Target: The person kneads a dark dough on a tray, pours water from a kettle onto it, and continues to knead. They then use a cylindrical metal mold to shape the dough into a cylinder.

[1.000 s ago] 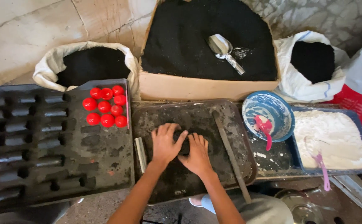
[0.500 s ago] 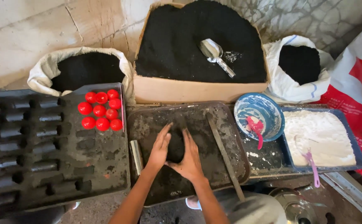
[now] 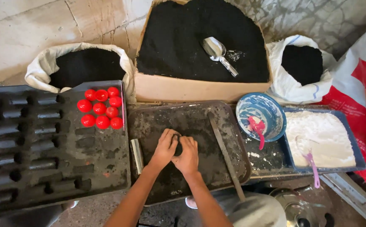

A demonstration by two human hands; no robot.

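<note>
Pressing together over the middle of the dark tray [image 3: 216, 113], my left hand [image 3: 165, 148] and right hand [image 3: 187, 154] have fingers curled shut around a black lump [image 3: 178, 146] that mostly hides between them. Just left of my left hand lies a small metal tube [image 3: 137, 153], and a long flat bar [image 3: 225, 151] slants across the tray on the right. Red caps [image 3: 100, 109] sit on the mould tray [image 3: 57, 168] well to the left.
</note>
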